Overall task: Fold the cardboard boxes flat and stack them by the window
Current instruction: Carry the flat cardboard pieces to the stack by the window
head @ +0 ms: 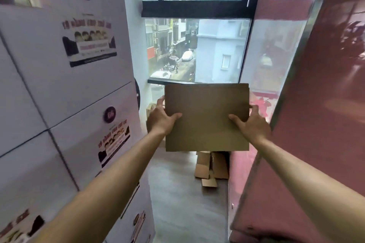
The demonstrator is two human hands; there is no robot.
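While both arms reach forward down a narrow aisle, the flat box (207, 117) is held up in the air between the two hands, its broad brown face turned toward the camera. The left hand (161, 117) grips its left edge, thumb laid on the front face and fingers curled round behind. The right hand (251, 123) grips the right edge the same way, thumb on the front and fingertips hooked over the edge. The box hangs in front of the window's (197, 49) lower pane, well above the floor (177, 203). Below and beyond it, other boxes (212, 167) lie on the floor near the window, against the red wall (316, 124) on the right. White cartons (65, 69) with printed labels are stacked high along the left.
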